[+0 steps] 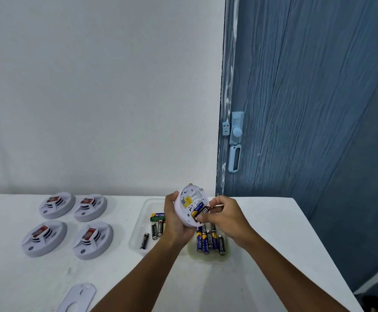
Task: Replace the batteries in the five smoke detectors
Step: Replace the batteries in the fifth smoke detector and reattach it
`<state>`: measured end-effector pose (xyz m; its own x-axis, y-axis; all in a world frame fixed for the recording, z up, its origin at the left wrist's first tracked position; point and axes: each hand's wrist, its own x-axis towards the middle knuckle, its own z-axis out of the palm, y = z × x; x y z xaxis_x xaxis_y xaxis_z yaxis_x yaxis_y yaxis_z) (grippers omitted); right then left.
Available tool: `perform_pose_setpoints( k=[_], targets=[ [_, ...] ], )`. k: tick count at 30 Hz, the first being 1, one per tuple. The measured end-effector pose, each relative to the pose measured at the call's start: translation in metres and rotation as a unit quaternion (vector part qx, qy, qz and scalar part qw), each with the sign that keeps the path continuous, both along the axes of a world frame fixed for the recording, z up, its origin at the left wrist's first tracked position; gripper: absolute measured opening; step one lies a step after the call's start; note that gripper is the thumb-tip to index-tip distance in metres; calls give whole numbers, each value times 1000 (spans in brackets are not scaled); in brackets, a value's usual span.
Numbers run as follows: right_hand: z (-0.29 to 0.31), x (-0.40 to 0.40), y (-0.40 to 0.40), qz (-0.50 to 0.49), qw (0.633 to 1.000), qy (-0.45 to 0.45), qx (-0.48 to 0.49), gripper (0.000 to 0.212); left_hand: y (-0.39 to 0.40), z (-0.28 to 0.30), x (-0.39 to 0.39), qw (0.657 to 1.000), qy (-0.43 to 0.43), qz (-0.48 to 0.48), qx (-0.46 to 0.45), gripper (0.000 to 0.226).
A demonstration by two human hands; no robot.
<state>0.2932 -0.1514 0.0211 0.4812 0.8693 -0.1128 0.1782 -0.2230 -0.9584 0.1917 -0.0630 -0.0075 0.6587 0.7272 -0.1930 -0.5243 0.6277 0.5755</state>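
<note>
Gripping the open smoke detector [184,207] round its rim with the left hand [175,221], back side turned toward the camera, held up above the white table [262,221] and over the trays. Pinching a black battery [202,213] with the right hand [225,218], thumb and fingertips curled on it, its length lying slantwise at the battery bay beside a blue battery [198,207] already seated there. Showing a yellow label [186,202] on the detector's back. Resting below: a clear tray [138,230] with several loose batteries, among them a green one [157,217] and a black one [144,240] lying apart; just right of it, a yellowish tray [226,253] with blue and black cells side by side. Sitting well to the left, four more detectors [57,204] [90,207] [43,237] [92,240] in two rows, domes up. Lying at the near edge, a white mounting plate [77,297]. Standing behind, a blue door [307,97].
</note>
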Motion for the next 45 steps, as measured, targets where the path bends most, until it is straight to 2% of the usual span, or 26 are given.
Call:
perform_pose_setpoints(
  k=[6, 10, 11, 14, 17, 24, 27, 30, 33, 35, 45],
  targets=[
    [-8, -1, 11, -84, 993, 5, 80, 20, 5, 3, 5, 999, 33, -4, 30, 50],
    [-6, 8, 16, -126, 976, 132, 120, 16, 8, 2, 7, 997, 49, -4, 61, 53],
    [-7, 15, 17, -145, 972, 139, 123, 16, 10, 2, 6, 997, 53, 0, 64, 52],
    [-23, 40, 22, -170, 984, 2, 53, 15, 18, 0, 0, 996, 64, 11, 65, 48],
    [-43, 49, 22, -112, 988, -100, -39, 15, 23, -1, -4, 996, 67, 14, 58, 47],
    [-53, 46, 32, -55, 977, -189, -77, 7, 26, 1, -2, 998, 52, 12, 39, 48],
    [-49, 44, 32, -43, 977, -203, -41, 9, 27, 1, -1, 998, 54, 13, 34, 49],
    [-37, 35, 30, -41, 978, -199, 55, 11, 28, 0, -2, 999, 42, 8, 23, 50],
    [-27, 20, 28, -25, 961, -223, 165, 14, 27, 0, -2, 999, 38, -6, 17, 52],
    [-25, 11, 27, 2, 947, -254, 197, 14, 25, 2, -2, 999, 40, -16, 17, 53],
    [-20, -9, 29, 4, 945, -282, 166, 30, 21, 6, -2, 999, 44, 2, 6, 46]
  ],
)
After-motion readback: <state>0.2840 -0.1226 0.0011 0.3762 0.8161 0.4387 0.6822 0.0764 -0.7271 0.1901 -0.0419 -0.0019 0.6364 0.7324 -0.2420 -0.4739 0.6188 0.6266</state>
